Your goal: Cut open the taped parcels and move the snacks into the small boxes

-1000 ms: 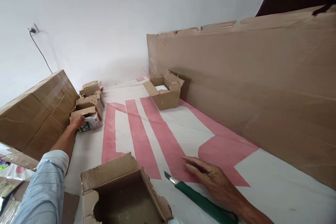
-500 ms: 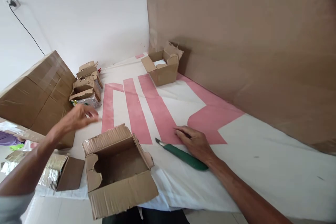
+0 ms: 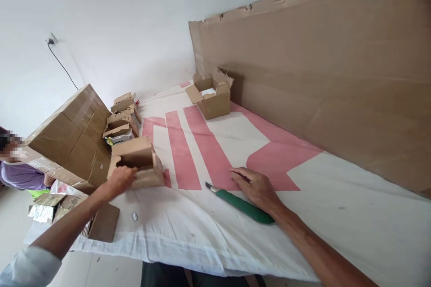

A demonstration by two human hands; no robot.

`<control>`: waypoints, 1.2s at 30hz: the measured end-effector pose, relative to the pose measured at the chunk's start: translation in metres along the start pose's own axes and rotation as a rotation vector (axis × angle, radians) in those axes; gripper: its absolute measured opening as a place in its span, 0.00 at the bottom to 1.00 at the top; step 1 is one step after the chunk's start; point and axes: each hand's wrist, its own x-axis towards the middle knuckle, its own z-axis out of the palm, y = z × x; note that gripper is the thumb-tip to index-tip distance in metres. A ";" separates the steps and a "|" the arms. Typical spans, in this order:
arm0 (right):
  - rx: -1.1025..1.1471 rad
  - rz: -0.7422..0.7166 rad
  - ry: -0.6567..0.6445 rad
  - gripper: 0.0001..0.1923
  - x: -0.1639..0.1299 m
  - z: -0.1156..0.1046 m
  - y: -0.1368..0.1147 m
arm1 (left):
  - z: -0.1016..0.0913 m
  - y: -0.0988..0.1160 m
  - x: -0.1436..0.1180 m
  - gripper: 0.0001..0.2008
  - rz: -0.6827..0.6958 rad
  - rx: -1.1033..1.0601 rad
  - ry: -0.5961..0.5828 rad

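Left hand [image 3: 121, 180] holds an opened box [image 3: 147, 178], fingers clamped, not yet released, near table's [image 3: 178, 215] left edge; right hand [image 3: 257, 189] rests, fingers parted, by knife [image 3: 245, 206].

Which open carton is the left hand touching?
The carton just in front of the small box row, beside the big taped box; the left hand is at its near edge. No hand is on the others.
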 end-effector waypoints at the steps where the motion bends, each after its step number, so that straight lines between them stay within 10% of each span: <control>1: 0.003 0.001 0.001 0.19 0.000 0.000 0.000 | -0.006 -0.019 0.013 0.11 -0.043 0.017 0.013; 7: 0.012 -0.004 -0.008 0.21 0.002 -0.001 0.000 | -0.020 -0.092 0.071 0.15 -0.220 0.081 0.067; 14: 0.030 0.039 -0.010 0.18 -0.002 -0.002 0.006 | -0.011 -0.098 0.095 0.18 -0.253 0.080 0.110; 27: -0.119 0.007 -0.020 0.17 -0.014 -0.009 -0.012 | -0.007 -0.088 0.012 0.27 -0.122 -0.141 0.193; 30: -0.113 -0.131 -0.147 0.14 -0.025 0.021 -0.061 | 0.006 -0.084 -0.036 0.22 -0.035 -0.316 0.232; 36: -0.159 -0.486 -0.840 0.11 -0.071 0.156 -0.176 | 0.047 -0.053 -0.135 0.14 -0.096 -0.695 0.553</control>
